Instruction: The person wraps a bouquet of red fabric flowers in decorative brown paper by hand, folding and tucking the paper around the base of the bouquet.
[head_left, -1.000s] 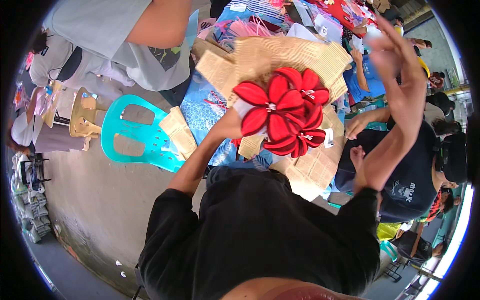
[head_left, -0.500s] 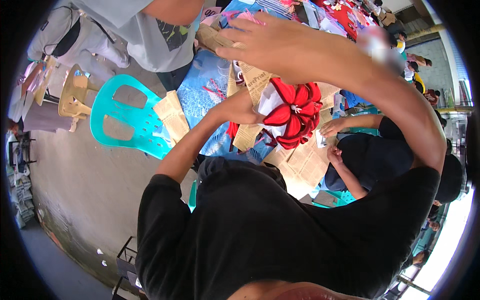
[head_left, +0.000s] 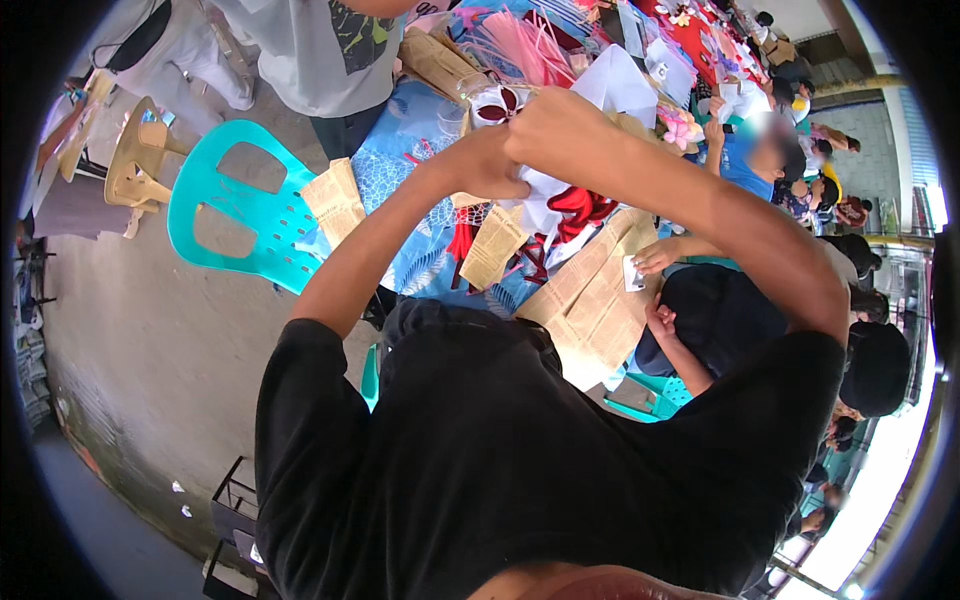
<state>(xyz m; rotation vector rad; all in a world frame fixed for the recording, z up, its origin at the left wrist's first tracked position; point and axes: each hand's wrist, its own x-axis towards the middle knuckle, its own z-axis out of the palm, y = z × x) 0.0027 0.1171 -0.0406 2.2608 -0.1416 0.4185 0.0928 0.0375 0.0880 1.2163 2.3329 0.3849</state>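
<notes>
My left hand (head_left: 484, 163) is closed round the wrapped end of a bouquet, whose white wrapping (head_left: 541, 203) shows just beside the fingers. Red fuzzy petals of the bouquet (head_left: 580, 212) poke out below my right forearm, which covers most of the flower head. Pressed close against the left hand, my right hand (head_left: 556, 126) is curled into a fist; what it grips is hidden. A piece of newsprint-patterned brown paper (head_left: 494, 246) lies just below the hands, with red fuzzy stems (head_left: 462, 241) next to it.
The table has a blue patterned cover (head_left: 405, 125). Larger brown printed sheets (head_left: 592, 305) lie at the right, near a co-worker's hand (head_left: 657, 256). Pink strips (head_left: 525, 48) are heaped at the far side. A turquoise chair (head_left: 240, 205) stands left; a person in grey (head_left: 325, 60) stands far left.
My right hand has come down from above the bouquet to meet my left hand and is now curled. The flower head has dropped lower, mostly behind my right forearm.
</notes>
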